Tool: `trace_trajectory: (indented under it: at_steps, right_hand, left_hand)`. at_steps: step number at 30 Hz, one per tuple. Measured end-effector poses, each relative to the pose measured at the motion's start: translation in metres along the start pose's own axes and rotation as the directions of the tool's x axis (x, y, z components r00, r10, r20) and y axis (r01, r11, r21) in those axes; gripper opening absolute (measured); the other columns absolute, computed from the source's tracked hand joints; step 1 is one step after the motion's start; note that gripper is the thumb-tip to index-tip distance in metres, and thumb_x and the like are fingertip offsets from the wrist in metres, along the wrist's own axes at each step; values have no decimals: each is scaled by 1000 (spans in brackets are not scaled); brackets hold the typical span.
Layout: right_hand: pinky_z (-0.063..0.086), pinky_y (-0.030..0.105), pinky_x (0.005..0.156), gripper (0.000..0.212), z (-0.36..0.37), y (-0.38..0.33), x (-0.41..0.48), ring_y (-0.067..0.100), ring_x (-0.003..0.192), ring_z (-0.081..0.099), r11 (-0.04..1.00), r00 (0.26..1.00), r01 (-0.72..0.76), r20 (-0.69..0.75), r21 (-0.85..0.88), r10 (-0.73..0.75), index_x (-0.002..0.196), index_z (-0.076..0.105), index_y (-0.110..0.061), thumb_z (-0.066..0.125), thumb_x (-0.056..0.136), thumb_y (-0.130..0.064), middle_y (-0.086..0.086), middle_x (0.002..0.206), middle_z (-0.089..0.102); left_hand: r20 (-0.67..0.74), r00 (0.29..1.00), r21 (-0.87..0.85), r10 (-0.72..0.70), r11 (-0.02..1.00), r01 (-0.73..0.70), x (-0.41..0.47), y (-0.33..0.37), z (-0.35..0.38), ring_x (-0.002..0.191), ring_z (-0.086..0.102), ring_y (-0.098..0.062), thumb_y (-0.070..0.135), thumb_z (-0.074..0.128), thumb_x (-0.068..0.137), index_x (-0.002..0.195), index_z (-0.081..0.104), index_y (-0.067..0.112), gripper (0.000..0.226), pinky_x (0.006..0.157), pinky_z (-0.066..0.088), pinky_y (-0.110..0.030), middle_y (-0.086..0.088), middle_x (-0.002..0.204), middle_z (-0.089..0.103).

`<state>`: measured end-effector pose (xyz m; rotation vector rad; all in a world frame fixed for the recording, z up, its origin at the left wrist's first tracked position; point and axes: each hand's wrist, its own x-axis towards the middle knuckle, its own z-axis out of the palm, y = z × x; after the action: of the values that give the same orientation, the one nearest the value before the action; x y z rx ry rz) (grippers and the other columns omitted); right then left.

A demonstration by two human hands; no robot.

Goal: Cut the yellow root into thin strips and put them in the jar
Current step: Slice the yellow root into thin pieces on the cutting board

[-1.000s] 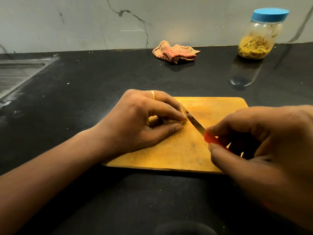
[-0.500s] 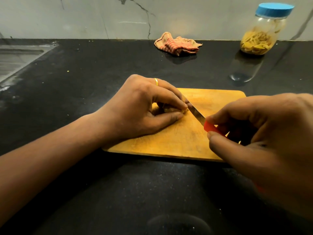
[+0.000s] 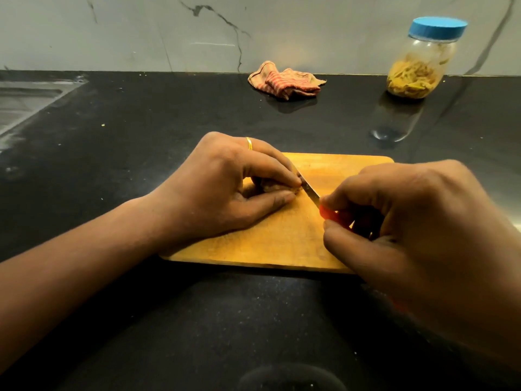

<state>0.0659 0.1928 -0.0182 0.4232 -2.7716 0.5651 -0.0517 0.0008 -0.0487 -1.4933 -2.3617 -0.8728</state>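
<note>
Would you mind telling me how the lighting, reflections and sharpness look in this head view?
Head view: dim, warm light; the glossy counter mirrors the jar and cloth; the jar leans from wide-angle distortion; the right hand, gripping the knife, is near the lens and soft; the root sits shaded in the left hand.

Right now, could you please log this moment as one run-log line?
phase: cutting | left hand: holds root on board | right hand: grips knife | jar: lidded, at back
</note>
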Motion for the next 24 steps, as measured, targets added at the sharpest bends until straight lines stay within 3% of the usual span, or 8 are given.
trace_trajectory:
  at_steps: [24]
  right_hand:
    - [44,37,50,20,5,-3,10,21,52,48,984,996,26,87,-177,-10,65,63,-13,55,75,-27,4,60,52]
  left_hand:
    - [-28,998,24,50,999,-49,-1,0,2,80,71,-7,19,77,86,103,78,17,17,72,58,-25,7,101,74]
